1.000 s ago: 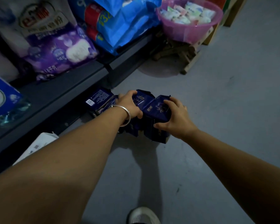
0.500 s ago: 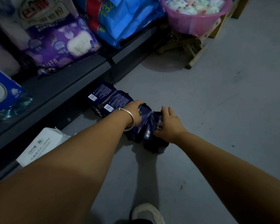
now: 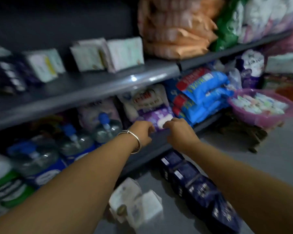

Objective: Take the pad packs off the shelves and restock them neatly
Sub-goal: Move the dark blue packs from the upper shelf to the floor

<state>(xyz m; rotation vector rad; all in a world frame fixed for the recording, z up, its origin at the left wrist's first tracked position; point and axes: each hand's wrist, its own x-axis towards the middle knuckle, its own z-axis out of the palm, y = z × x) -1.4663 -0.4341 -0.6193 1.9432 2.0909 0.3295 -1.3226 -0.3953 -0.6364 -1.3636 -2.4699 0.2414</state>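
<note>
Dim store aisle, blurry frame: navy pad packs (image 3: 198, 186) lined on floor beside bottom shelf (image 3: 161, 142). Left hand (image 3: 142, 132) and right hand (image 3: 179, 132) loosely curled, empty, raised above them. Next: grab packs squarely, stack edges flush.

A row of dark navy pad packs (image 3: 195, 181) lies on the floor (image 3: 269, 166), running along the foot of the shelving unit (image 3: 91, 92), each touching the next. More pale packs (image 3: 106, 54) stand upright on its upper shelf (print too blurred to read).
</note>
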